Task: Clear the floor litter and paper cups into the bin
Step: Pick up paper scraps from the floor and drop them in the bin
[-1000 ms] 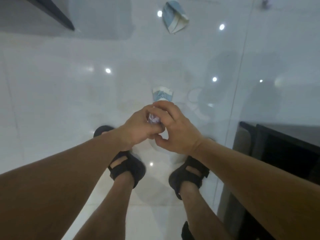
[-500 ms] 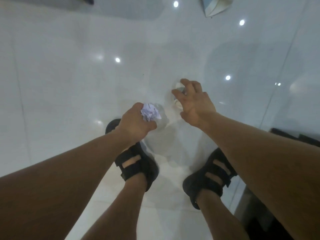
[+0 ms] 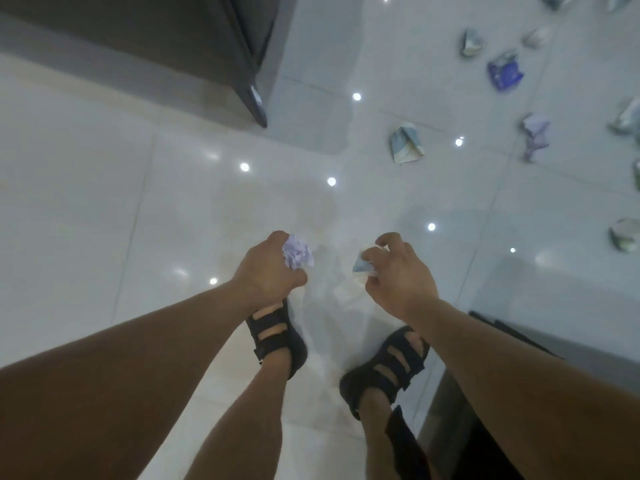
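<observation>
Presently | left hand [image 3: 268, 271] fisted round crumpled paper ball [image 3: 297, 253], half exposed | right hand [image 3: 398, 275] fingertip-pinching crushed paper cup [image 3: 363, 266] above floor [image 3: 104, 202] | risk: shallow pinch drops cup in transit (bin not identifiable) | scattered crushed cups [image 3: 406, 143] lie ahead, uncollected

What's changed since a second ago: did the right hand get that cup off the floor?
Yes. The two hands, together on the crumpled paper ball a second ago, came apart. The right hand reached down to the paper cup and now pinches it, lifted. The left hand kept its grip on the paper ball. The view swung, so more crushed cups show on the floor to the right.
</observation>
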`<move>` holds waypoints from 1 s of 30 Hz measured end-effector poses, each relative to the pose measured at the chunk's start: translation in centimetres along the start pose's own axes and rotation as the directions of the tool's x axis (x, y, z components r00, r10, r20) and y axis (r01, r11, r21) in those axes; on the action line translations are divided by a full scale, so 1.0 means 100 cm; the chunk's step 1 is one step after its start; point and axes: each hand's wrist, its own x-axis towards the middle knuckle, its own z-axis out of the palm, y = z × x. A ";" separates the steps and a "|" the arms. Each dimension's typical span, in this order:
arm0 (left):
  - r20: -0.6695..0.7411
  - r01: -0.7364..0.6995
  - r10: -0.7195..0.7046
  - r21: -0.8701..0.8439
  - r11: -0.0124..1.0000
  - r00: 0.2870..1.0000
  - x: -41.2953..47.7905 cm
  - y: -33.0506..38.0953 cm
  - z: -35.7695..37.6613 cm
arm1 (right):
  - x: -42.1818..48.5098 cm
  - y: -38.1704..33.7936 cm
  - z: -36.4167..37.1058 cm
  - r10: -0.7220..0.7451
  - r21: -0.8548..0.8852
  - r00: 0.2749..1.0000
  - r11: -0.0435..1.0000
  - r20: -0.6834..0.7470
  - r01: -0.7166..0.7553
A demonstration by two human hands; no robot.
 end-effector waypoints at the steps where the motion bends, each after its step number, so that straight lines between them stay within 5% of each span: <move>1: 0.004 -0.014 0.014 0.005 1.000 1.000 -0.016 0.010 -0.013 | -0.011 -0.010 -0.020 -0.024 -0.034 1.000 0.999 0.000 0.024; 5: -0.005 -0.050 0.051 0.030 0.998 0.999 -0.094 0.045 -0.072 | -0.060 -0.059 -0.107 -0.127 -0.138 0.991 0.982 0.047 0.132; 14: -0.270 -0.008 -0.019 -0.097 0.995 0.963 -0.305 0.088 -0.163 | -0.185 -0.199 -0.258 -0.389 -0.205 0.921 0.900 0.018 0.384; 21: -0.451 -0.005 -0.137 -0.300 0.954 0.882 -0.459 0.069 -0.130 | -0.283 -0.262 -0.295 -0.542 -0.274 0.838 0.797 0.067 0.538; 30: -0.563 0.019 -0.409 -0.572 0.820 0.719 -0.620 -0.020 -0.068 | -0.380 -0.357 -0.276 -0.726 -0.402 0.636 0.517 0.263 0.756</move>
